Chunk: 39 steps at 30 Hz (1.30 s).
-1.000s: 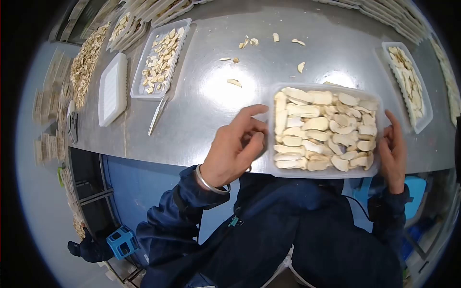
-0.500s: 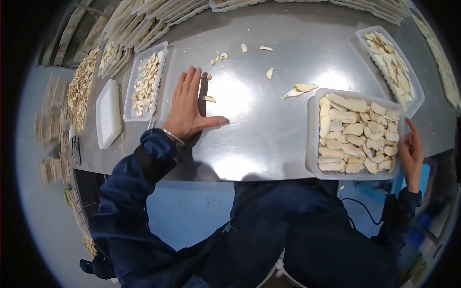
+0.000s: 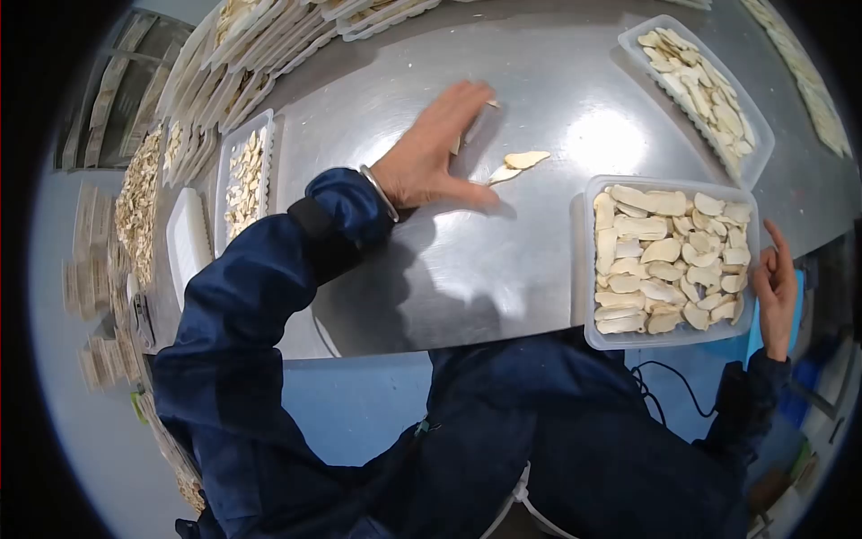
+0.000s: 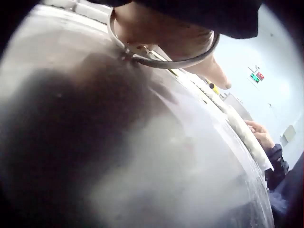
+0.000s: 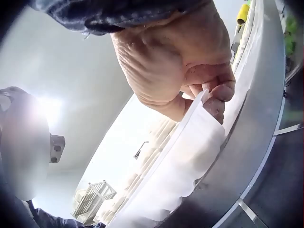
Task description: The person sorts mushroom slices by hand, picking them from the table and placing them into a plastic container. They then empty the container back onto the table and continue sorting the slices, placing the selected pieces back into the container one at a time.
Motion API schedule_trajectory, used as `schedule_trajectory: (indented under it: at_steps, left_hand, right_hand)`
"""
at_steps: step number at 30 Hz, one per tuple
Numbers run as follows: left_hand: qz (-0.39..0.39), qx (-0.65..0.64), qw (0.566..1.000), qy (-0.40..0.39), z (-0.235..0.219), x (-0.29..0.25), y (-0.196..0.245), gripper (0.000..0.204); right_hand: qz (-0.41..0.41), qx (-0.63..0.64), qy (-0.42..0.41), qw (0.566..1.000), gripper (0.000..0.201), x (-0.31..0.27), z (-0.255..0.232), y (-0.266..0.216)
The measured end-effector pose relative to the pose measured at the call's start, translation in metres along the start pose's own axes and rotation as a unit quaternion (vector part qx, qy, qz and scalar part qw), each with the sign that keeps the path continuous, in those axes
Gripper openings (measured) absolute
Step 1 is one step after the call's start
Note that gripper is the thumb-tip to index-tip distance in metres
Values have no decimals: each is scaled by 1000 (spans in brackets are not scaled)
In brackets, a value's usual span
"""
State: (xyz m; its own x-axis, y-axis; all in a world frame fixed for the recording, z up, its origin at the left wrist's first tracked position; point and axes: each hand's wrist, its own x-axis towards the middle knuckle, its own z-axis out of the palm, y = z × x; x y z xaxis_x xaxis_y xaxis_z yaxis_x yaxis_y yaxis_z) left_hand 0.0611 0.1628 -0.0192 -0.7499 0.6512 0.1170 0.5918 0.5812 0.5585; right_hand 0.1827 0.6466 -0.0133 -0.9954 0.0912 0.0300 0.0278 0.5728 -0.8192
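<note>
In the head view my left hand (image 3: 435, 148) lies spread over the steel table, fingers straight and thumb apart. Small pale bits show at its fingertips and palm edge. Two mushroom slices (image 3: 521, 164) lie just beyond its thumb. A clear plastic tray (image 3: 585, 269), filled with rows of pale mushroom slices, sits at the table's front edge. My right hand (image 3: 779, 292) is at the tray's right side. In the right wrist view this hand (image 5: 175, 66) pinches the tray's rim (image 5: 190, 114), thumb and fingers on either side. The left wrist view shows mostly shadow on the tabletop.
Another tray of slices (image 3: 741, 166) stands angled behind the filled one. At the left are a partly filled tray (image 3: 266, 180), an upturned white tray (image 3: 184, 242) and a heap of slices (image 3: 139, 207). Stacked trays (image 3: 269, 67) line the back left.
My left hand left the filled tray, came down flat on the table farther left, then swept right past the loose bits. The filled tray slid right, with my right hand staying beside it.
</note>
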Motion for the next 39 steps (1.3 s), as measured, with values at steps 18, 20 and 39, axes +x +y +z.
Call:
schedule_trajectory:
  at_steps: [18, 20, 39]
  left_hand:
    - [-79, 168, 982, 47, -44, -42, -3, 14]
    - [-17, 188, 979, 71, -47, -20, 14, 18]
    - [-56, 192, 980, -25, -65, -17, 31, 15]
  right_hand:
    - [-21, 28, -18, 999, 60, 3, 14, -7]
    - [-18, 28, -19, 999, 60, 3, 14, -7]
    - [-31, 56, -29, 998, 59, 6, 23, -14]
